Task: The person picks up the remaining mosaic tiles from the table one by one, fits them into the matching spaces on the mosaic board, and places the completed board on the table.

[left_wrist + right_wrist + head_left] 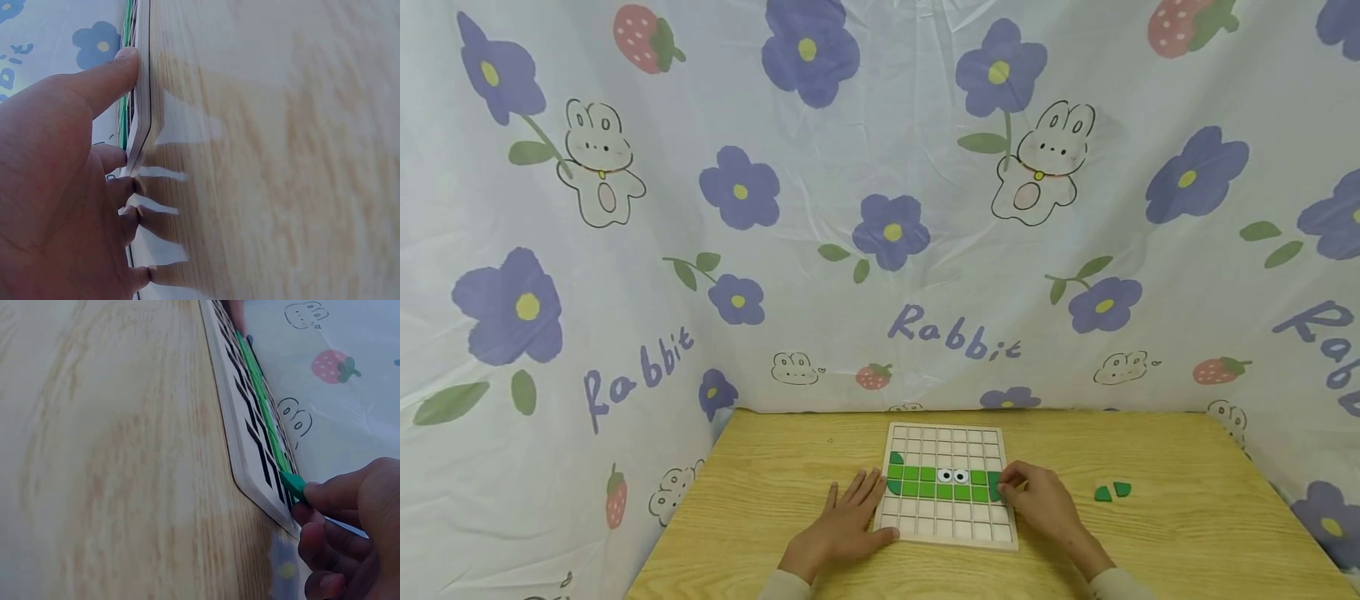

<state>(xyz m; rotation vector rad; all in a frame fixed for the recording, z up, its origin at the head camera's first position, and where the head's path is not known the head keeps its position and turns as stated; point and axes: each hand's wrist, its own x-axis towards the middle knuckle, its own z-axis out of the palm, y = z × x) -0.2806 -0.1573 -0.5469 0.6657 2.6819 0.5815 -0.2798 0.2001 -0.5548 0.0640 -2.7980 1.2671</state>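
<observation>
A pale wooden grid board [951,529] lies on the table, with light green square tiles [920,490] in two rows across its middle. Two eye tiles [953,476] sit in the upper row, and rounded dark green tiles [896,458] are at the left end. My left hand [842,527] rests spread at the board's left edge, its thumb at the near-left corner. At the rows' right end, my right hand [1043,500] pinches a dark green tile [292,485] between thumb and finger, tilted close over the grid. Those fingers partly cover that end.
Two loose dark green tiles, one nearer [1102,494] and one farther [1122,489], lie on the wooden table [1195,533] right of my right hand. A white curtain [820,317] with rabbits and purple flowers hangs behind the table and at its sides.
</observation>
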